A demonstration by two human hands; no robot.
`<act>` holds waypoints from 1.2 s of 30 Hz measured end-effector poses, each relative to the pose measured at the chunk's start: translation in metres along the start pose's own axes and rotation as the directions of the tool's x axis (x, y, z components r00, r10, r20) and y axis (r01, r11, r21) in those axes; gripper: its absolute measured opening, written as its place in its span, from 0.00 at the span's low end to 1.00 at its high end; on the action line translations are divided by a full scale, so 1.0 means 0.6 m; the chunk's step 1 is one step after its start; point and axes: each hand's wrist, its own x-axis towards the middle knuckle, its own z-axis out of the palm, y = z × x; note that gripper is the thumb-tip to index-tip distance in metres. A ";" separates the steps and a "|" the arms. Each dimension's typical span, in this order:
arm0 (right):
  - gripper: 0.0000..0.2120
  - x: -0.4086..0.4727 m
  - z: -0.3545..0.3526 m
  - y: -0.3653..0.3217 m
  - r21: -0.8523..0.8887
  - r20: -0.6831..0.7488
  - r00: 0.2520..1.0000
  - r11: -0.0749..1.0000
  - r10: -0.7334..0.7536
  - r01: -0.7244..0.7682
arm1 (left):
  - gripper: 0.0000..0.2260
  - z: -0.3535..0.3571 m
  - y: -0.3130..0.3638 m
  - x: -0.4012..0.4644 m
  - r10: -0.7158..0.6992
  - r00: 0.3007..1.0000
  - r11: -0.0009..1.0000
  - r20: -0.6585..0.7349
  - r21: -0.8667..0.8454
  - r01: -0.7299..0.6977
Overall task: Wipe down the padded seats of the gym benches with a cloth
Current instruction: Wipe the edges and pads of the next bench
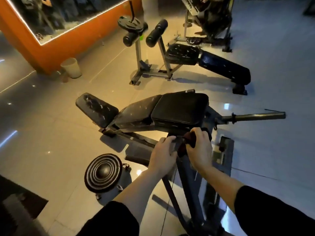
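A dark reddish cloth is bunched between my two hands just below the near bench. My left hand grips its left end and my right hand curls over its right part. Right above them lies the near bench's square black padded seat, with a worn, cracked back pad and a small torn end pad running off to the left. A second bench stands farther back, with a cracked seat pad and a long black back pad.
A round black weight plate leans on the tiled floor at lower left. A metal bar sticks out right of the near bench. Black roller pads, a pale bin, an orange mirrored wall and another machine stand behind.
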 end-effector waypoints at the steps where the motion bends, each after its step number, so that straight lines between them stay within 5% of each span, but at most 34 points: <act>1: 0.17 0.005 0.017 0.000 -0.004 -0.035 0.998 0.999 0.046 -0.046 | 0.20 -0.004 -0.012 0.020 0.018 0.999 1.000 0.049 0.014 -0.019; 9: 0.15 0.020 0.120 -0.032 0.135 -0.354 0.843 0.914 0.405 -0.383 | 0.22 -0.052 -0.116 0.139 0.304 0.886 0.917 0.350 0.145 -0.372; 14: 0.19 0.028 0.159 -0.044 0.197 -0.433 0.763 0.876 0.480 -0.439 | 0.26 -0.051 -0.120 0.185 0.369 0.796 0.851 0.480 0.170 -0.496; 18: 0.18 0.059 0.170 -0.028 0.230 -0.481 0.730 0.873 0.485 -0.429 | 0.29 -0.035 -0.113 0.224 0.415 0.742 0.798 0.527 0.181 -0.575; 25: 0.14 0.143 0.212 -0.008 0.176 -0.659 0.615 0.883 0.434 -0.436 | 0.33 -0.016 -0.147 0.288 0.404 0.752 0.759 0.520 0.269 -0.593; 30: 0.13 0.131 0.273 -0.016 0.111 -0.575 0.732 0.921 0.366 -0.374 | 0.34 -0.012 -0.164 0.310 0.446 0.739 0.722 0.505 0.285 -0.631; 34: 0.12 0.138 0.260 -0.015 0.131 -0.701 0.621 0.919 0.351 -0.372 | 0.31 -0.013 -0.168 0.328 0.490 0.719 0.714 0.494 0.246 -0.655; 36: 0.12 0.151 0.266 -0.018 0.051 -0.712 0.635 0.925 0.298 -0.377 | 0.31 -0.013 -0.172 0.333 0.499 0.718 0.719 0.485 0.232 -0.656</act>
